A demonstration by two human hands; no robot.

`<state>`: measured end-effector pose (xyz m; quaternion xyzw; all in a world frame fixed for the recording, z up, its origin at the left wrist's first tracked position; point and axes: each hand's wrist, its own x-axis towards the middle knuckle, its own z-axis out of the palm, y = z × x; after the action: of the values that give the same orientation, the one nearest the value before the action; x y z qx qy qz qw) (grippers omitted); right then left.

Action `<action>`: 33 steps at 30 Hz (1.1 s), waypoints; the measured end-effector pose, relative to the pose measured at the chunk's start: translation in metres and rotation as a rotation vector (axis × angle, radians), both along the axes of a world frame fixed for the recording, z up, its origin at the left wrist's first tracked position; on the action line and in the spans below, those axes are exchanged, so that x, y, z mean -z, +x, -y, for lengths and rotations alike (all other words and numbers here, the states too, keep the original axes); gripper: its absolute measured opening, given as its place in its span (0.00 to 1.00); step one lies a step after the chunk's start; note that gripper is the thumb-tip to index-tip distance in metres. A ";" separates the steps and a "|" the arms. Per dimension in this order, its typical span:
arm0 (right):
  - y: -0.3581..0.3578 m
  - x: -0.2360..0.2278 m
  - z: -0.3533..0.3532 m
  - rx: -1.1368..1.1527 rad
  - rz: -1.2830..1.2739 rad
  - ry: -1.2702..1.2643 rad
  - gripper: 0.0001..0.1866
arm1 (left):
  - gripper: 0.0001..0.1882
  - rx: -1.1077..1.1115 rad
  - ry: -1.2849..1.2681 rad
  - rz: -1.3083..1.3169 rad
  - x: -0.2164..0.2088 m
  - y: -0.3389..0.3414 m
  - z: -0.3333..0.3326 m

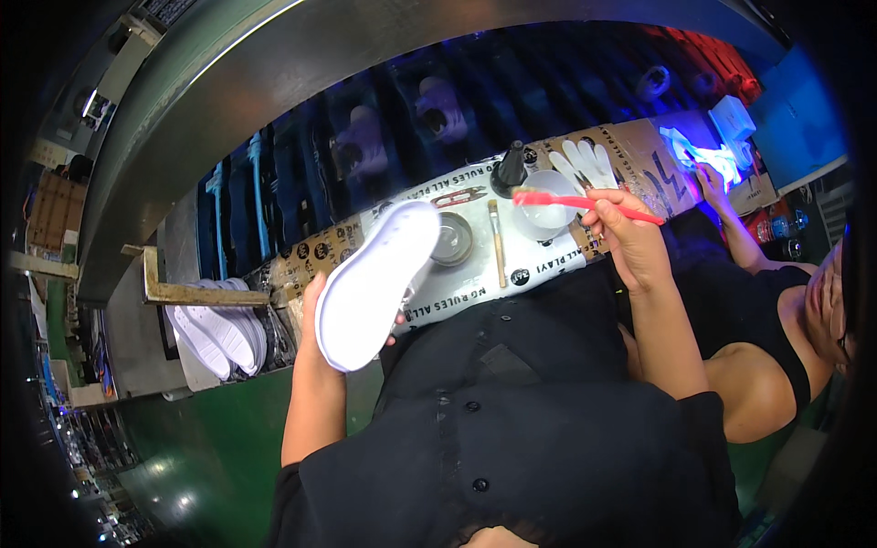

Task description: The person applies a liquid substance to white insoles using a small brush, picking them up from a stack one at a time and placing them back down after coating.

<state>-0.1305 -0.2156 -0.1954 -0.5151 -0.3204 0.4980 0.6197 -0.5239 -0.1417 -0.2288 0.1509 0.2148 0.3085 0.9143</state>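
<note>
My left hand [311, 315] is closed round the edge of a white shoe sole [375, 283], tilted up with its broad face toward me. Between the fingers of my right hand [627, 239] is a red-handled brush [575, 201], its head over a translucent plastic cup [545, 220]. Whether the bristles touch the cup's contents cannot be made out. Beside the sole stands a round clear container [451, 241], partly hidden by it. A wooden-handled brush [499, 245] lies between the container and the cup. Behind them is a black bottle with a pointed top [511, 172].
White gloves [585, 166] lie on the printed covering beyond the cup. Several white soles [224, 331] lean together at the left, by a metal bracket [206, 292]. A dark conveyor [393, 110] carrying shoes runs behind. At the right, a co-worker's hand [711, 183] is near a lit white item.
</note>
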 end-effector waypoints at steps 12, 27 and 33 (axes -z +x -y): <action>-0.105 -0.090 -0.033 -0.690 0.952 0.947 0.08 | 0.43 0.179 -0.023 -0.394 -0.012 0.057 0.004; -0.041 -0.076 -0.046 -0.621 1.300 0.696 0.08 | 0.50 0.391 -0.198 0.252 0.032 0.016 -0.012; -0.045 -0.042 -0.026 -0.446 1.241 0.548 0.04 | 0.49 0.053 -0.224 0.092 -0.001 0.027 -0.003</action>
<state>-0.1759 -0.1893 -0.1535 -0.4513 -0.8253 0.1295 0.3136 -0.4965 -0.1383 -0.2283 0.0392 0.2015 0.2649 0.9422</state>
